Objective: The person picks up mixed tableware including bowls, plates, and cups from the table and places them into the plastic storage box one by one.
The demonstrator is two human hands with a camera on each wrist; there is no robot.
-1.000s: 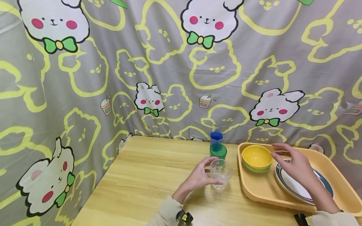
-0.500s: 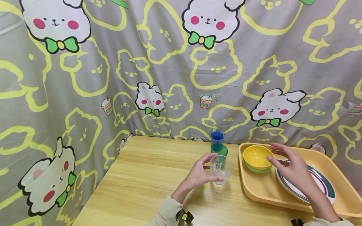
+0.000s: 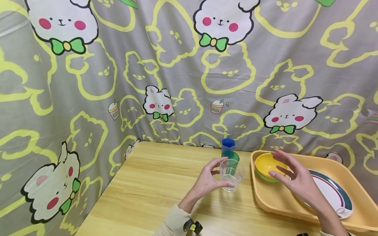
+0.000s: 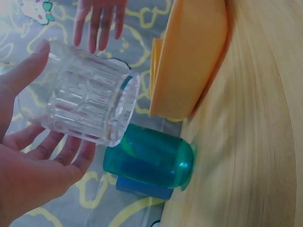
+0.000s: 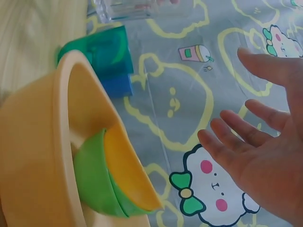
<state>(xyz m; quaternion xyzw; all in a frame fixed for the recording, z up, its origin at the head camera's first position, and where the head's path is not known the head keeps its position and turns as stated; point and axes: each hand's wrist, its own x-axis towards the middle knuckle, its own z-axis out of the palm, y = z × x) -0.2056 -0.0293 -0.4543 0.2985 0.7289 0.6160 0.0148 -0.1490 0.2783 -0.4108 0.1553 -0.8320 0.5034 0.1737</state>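
Observation:
Between the thumb and fingers of my left hand [image 3: 206,179] is a clear ribbed glass [image 3: 231,177], gripped from its left side. The left wrist view shows the glass [image 4: 85,94] tilted and raised off the tabletop. Just behind it stand a green see-through cup [image 3: 235,157] and a blue six-sided cup [image 3: 228,144]. My right hand [image 3: 301,182] hovers over the tray with fingers spread and nothing in them. It overlaps the yellow bowl [image 3: 262,164] in the head view; that bowl sits in a green bowl [image 5: 92,175].
An orange tray [image 3: 261,198] at the right carries the stacked bowls and a plate [image 3: 327,190] with a dark green rim. Behind the wooden table [image 3: 147,183] hangs a grey patterned curtain [image 3: 183,75], which also runs along the left side.
My right hand has moved left from above the plate to over the bowls. My left hand keeps its grip on the glass, which has risen slightly.

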